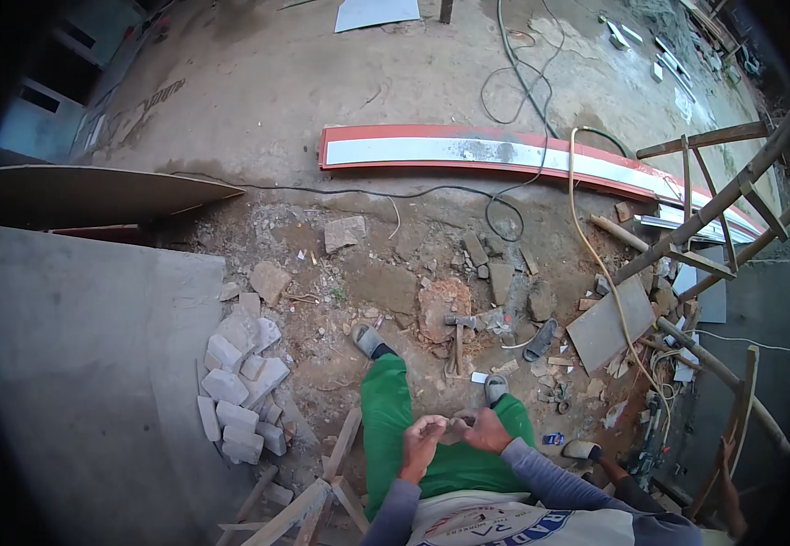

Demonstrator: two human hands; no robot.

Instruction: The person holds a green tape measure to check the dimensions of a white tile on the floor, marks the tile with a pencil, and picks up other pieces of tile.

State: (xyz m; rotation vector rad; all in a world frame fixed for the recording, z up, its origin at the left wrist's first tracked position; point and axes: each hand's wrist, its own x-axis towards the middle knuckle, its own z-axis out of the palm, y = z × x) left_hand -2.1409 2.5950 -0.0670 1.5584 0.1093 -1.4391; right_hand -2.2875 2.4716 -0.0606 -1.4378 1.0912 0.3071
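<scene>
My left hand (424, 440) and my right hand (486, 429) meet in front of my green trousers (386, 400). The fingers of both are closed, tips nearly touching. Whatever small thing is between them is too small and blurred to name. Beyond my hands, a hammer (458, 344) with a wooden handle rests on the rubble, its head against a reddish broken block (440, 309). A dark loose slipper (540, 339) lies to its right, and a small white piece (478, 378) is on the ground near my right foot.
Broken white blocks (236, 400) are heaped at left beside a grey wall (95, 337). Wooden poles (713, 214) form a ladder-like frame at right. A yellowish hose (608, 282) crosses a long red-and-white panel (467, 150). Another person's foot (581, 449) is close on my right.
</scene>
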